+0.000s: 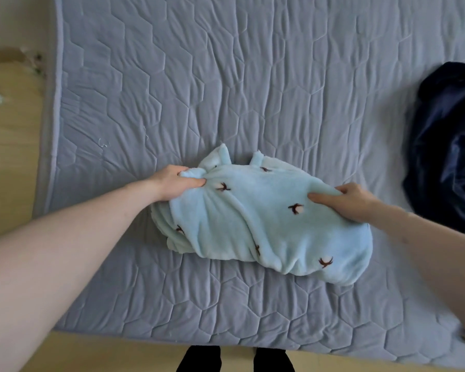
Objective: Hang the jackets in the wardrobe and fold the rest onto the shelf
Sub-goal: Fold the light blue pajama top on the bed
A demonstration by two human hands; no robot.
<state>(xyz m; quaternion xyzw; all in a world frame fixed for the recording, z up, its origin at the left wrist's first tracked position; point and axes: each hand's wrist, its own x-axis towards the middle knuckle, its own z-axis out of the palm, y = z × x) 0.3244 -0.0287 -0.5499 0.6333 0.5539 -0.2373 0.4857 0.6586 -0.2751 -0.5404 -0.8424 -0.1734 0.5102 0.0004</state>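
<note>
A grey quilted bed (253,76) is filling most of the view, with a pale wooden floor (8,157) showing along its left side and near edge. A dark navy garment (446,146) is lying crumpled at the bed's right edge, well apart from the middle. A light blue fleece garment (269,224) with small brown embroidered marks is lying folded in a bundle on the bed near its front edge. The left hand (175,183) is gripping a bunched corner at the bundle's upper left, fingers curled round the fabric. The right hand (346,200) is pinching the fleece at the bundle's upper right edge.
</note>
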